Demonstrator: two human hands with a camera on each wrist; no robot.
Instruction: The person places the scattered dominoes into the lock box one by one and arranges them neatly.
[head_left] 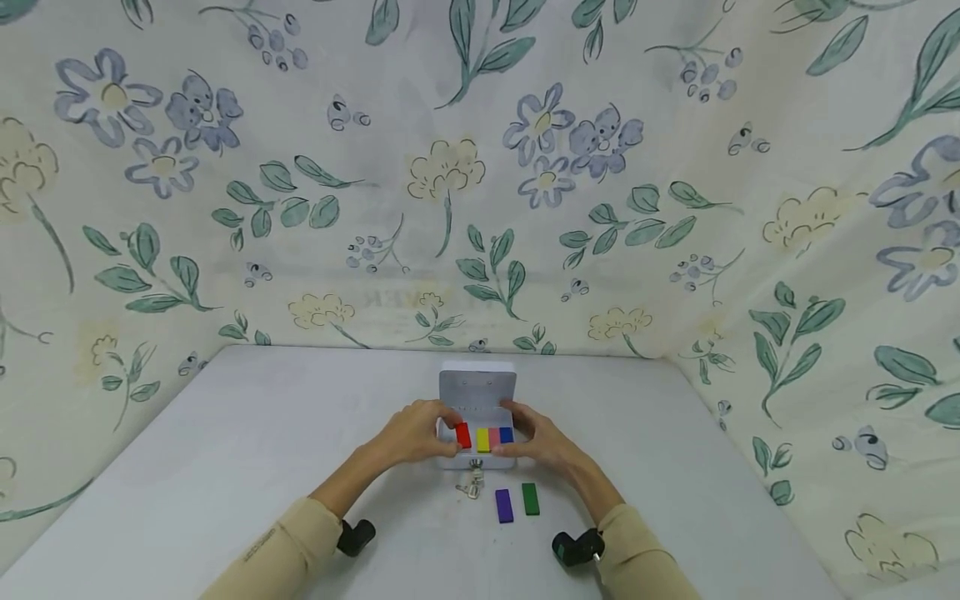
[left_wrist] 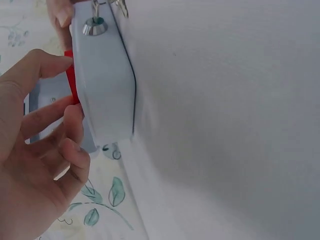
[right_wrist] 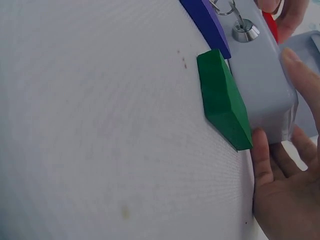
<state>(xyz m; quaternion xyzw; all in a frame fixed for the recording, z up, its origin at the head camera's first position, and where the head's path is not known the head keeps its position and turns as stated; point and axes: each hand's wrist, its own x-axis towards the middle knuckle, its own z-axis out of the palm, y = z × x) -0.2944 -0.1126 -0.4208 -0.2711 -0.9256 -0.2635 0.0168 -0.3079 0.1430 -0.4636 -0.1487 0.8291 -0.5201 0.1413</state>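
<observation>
A small grey lockable metal box (head_left: 450,462) stands on the table with its lid (head_left: 477,382) raised. My left hand (head_left: 417,433) pinches a red block (head_left: 463,436) between thumb and fingers at the box's left side; the block sits tilted, its lower end at the front rim. Yellow (head_left: 483,440), pink (head_left: 494,438) and blue blocks (head_left: 506,435) lie side by side inside. On the right, my right hand (head_left: 546,442) grips the box, thumb at the front rim and fingers around the side, as the right wrist view shows.
A key sits in the front lock (right_wrist: 246,31), with more keys (head_left: 472,487) hanging from it. Before the box lie a purple block (head_left: 504,506) and a green block (head_left: 531,499) on the white table (head_left: 300,392). A floral cloth (head_left: 480,250) hangs behind.
</observation>
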